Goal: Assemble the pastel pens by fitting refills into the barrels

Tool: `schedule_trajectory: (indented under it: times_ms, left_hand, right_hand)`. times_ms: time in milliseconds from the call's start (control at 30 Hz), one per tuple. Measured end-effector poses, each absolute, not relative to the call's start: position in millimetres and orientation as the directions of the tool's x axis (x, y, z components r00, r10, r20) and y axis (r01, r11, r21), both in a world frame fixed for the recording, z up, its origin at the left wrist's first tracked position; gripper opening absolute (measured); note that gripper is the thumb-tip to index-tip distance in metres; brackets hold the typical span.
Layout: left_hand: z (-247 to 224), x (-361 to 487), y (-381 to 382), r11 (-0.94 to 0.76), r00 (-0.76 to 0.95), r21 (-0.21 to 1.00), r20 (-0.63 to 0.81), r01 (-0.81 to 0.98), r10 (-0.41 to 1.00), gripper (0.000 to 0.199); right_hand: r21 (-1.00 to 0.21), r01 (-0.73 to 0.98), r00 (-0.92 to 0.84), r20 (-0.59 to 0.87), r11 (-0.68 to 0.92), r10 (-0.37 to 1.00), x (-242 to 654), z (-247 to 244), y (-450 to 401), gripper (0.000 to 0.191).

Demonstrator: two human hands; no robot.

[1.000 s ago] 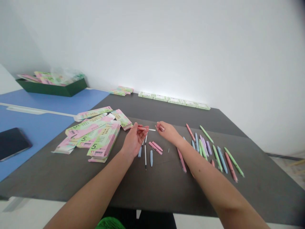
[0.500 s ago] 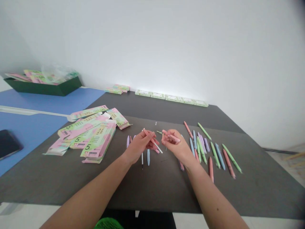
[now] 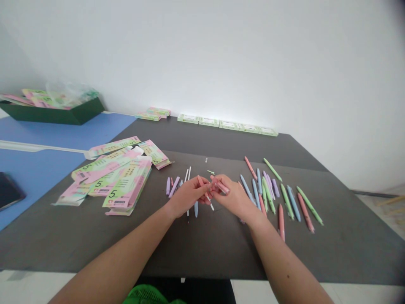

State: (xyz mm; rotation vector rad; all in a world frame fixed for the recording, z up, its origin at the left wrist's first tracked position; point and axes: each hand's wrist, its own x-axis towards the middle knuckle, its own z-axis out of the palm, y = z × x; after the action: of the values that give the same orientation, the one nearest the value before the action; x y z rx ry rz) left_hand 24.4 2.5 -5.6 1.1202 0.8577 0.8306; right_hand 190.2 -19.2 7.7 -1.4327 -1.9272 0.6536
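1. Left grip [image 3: 187,195] pinches a slim pink tube [image 3: 200,180]; a white stick [image 3: 211,205] pokes out below.
2. Right grip [image 3: 233,196], close beside it, holds a pink pen piece [image 3: 222,186].
3. Loose pinching could drop the stick onto the counter [image 3: 218,249] beneath.

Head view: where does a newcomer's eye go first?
Likely to the left hand and right hand, close together over the middle of the dark table, each holding a pink pen part. Next, probably the pastel pens scattered to their right, and the heap of pink-and-green boxes marked 5 on the left.
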Motion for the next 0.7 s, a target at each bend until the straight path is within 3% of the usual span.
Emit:
schedule_trajectory:
  times_ms: [133,200,300,400,500,567,633,700]
  left_hand:
    - [2,22,3,0.23,0.367,0.965,-0.171,-0.124,0.914,0.02]
    - [6,20,4,0.219,0.319,0.967,-0.169,-0.129,0.933,0.02]
    - [10,19,4,0.219,0.286,0.965,-0.172,-0.142,0.943,0.022]
    - [11,19,1,0.236,0.297,0.96,-0.184,-0.148,0.937,0.022]
    - [12,20,1,0.24,0.306,0.956,-0.18,-0.169,0.935,0.023]
    - [12,18,2,0.239,0.295,0.951,-0.175,-0.197,0.939,0.025]
    - [11,17,4,0.236,0.279,0.947,-0.172,-0.218,0.945,0.026]
    - [11,15,5,0.233,0.273,0.946,-0.168,-0.227,0.947,0.026]
  right_hand:
    - [-0.855,0.437,-0.115,0.254,0.278,0.96,198,8,-17,0.018]
    - [-0.869,0.417,-0.058,0.267,0.266,0.962,208,6,-13,0.014]
    - [-0.768,0.603,-0.081,0.212,0.217,0.974,220,0,-8,0.008]
    - [-0.601,0.78,-0.134,0.112,0.175,0.985,224,-9,-6,0.016]
    - [-0.618,0.762,-0.159,0.112,0.194,0.981,220,-12,-7,0.018]
    - [-0.779,0.585,-0.142,0.177,0.227,0.974,215,-9,-10,0.015]
    - [-0.94,0.243,-0.134,0.211,0.238,0.968,211,-2,-15,0.017]
    - [-0.975,-0.146,-0.176,0.195,0.17,0.965,208,6,-21,0.021]
